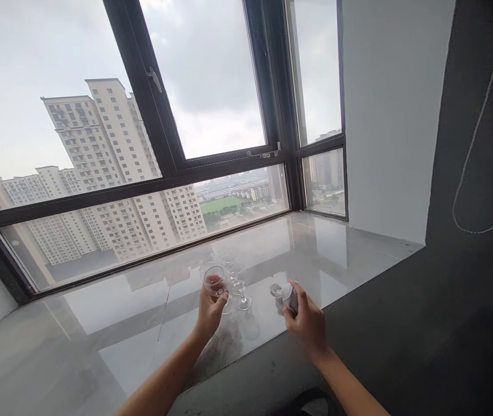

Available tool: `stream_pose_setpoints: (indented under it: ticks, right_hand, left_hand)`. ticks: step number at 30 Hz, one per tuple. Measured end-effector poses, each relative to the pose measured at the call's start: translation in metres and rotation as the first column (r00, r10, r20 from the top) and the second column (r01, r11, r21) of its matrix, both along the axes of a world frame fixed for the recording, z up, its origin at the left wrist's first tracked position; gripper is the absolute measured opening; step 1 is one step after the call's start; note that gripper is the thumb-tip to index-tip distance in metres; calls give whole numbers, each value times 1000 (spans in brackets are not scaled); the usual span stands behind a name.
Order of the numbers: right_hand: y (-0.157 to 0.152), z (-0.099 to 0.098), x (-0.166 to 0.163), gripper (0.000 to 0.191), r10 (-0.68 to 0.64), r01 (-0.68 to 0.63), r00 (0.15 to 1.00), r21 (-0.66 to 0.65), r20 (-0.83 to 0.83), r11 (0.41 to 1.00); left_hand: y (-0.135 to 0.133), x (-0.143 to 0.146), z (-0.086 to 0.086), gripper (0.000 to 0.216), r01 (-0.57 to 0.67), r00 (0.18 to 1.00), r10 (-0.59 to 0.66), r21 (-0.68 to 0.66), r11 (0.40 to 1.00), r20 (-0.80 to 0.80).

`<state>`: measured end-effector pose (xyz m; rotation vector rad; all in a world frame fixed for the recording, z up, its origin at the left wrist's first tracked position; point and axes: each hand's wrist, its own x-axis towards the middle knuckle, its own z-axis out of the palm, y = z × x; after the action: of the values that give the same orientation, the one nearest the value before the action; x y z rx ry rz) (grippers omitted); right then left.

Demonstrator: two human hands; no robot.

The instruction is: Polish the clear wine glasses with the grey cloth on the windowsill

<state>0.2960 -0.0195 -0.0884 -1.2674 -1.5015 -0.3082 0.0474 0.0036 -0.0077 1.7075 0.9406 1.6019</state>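
Note:
My left hand (pixel 210 309) is closed around a clear drinking glass (pixel 215 278), held with its round rim facing me. Just behind and to the right of it, several clear stemmed glasses (pixel 242 300) stand on the glossy sill, partly hidden by my hand and the held glass. My right hand (pixel 309 326) grips a crumpled whitish cloth (pixel 288 296) between thumb and fingers, above the sill's front edge. Part of the cloth sticks out to the left of the fingers. The two hands are apart, and the cloth does not touch the glass.
The grey, shiny window sill (pixel 125 323) reflects the window and ends at a front edge above a dark wall. Dark window frames (pixel 224 167) rise behind it. A white side wall (pixel 389 115) stands to the right, with a hanging bead cord (pixel 480 231) beyond.

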Motion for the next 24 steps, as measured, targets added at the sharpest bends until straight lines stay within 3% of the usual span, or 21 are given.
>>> stream_pose_setpoints:
  ticks: [9,17,24]
  right_hand:
    - [1,-2,1,49,-2,2,1000,31,10,1000]
    - [0,-2,1,49,-9,9,1000,29,8,1000]
    - [2,-3,2,49,-14,13,1000,33,5,999]
  left_hand:
    - [-4,1,-2,35,-22,995,22,-1,1000,-98]
    - [-4,-2,-2,30,-139,960,173,163,977,-222]
    - [1,-11,-9,29,-167,873,269,269,949,-407]
